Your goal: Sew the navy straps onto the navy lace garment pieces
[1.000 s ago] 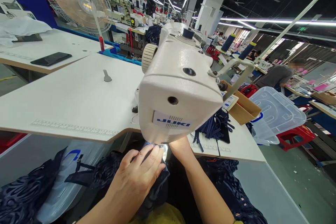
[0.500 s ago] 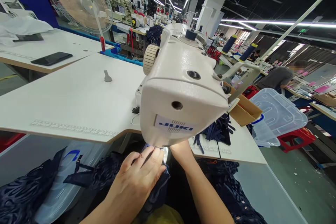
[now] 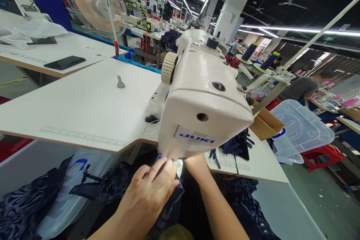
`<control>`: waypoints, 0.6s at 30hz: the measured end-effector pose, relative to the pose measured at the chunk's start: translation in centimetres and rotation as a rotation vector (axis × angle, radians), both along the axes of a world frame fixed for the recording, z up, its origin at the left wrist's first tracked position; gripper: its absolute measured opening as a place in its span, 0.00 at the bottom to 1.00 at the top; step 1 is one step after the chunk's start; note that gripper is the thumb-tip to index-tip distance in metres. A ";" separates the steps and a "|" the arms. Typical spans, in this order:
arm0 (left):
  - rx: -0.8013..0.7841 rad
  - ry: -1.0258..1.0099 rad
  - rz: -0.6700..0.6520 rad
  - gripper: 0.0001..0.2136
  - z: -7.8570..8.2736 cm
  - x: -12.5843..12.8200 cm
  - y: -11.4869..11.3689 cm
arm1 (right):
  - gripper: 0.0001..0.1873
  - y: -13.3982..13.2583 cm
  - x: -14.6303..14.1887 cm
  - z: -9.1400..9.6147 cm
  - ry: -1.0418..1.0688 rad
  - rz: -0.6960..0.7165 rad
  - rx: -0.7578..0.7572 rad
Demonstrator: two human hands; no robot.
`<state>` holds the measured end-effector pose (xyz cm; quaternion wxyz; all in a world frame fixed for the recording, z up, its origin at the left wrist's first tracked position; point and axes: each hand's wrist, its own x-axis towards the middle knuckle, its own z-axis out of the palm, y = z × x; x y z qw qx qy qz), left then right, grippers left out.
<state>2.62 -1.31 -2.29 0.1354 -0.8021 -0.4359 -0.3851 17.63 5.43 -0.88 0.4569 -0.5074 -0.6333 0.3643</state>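
Pressing down at the near edge of the white worktop [image 3: 84, 108], the person's left hand [image 3: 149, 193] rests on a fold of dark navy patterned fabric [image 3: 172, 205], its fingers [image 3: 165, 168] curled close together and pinching the cloth against the thumb. That fabric lies directly under the front end of the cream-white JUKI sewing machine [image 3: 202, 93] and spills down into the person's lap and to both sides. The right hand [image 3: 197, 165] reaches in from the other side, just beside the left, touching the same cloth; its fingers are hidden beneath the machine head, so whether they are open or closed cannot be told. To the right of the machine, a heap of navy fabric strips [image 3: 236, 144] lies on the worktop next to a brown cardboard box [image 3: 267, 123]. Beyond the worktop's right edge sits a clear plastic bin lid [image 3: 300, 123]. A black phone [image 3: 64, 62] lies on the neighbouring table, far left.
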 end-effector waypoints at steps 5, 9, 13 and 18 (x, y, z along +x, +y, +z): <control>-0.035 -0.031 -0.008 0.12 0.2 -0.3 -0.1 | 0.09 0.1 0.2 -0.6 -0.056 0.003 -0.041; -0.082 -0.038 0.007 0.13 0.2 -0.4 -0.3 | 0.11 0.1 0.3 -0.9 -0.051 0.011 -0.018; -0.082 -0.062 -0.007 0.11 0.1 -0.3 -0.4 | 0.13 0.1 0.1 -0.5 -0.022 0.033 -0.019; -0.039 -0.073 -0.042 0.12 -0.3 -0.2 -0.2 | 0.13 0.1 0.0 -0.3 0.048 0.049 -0.046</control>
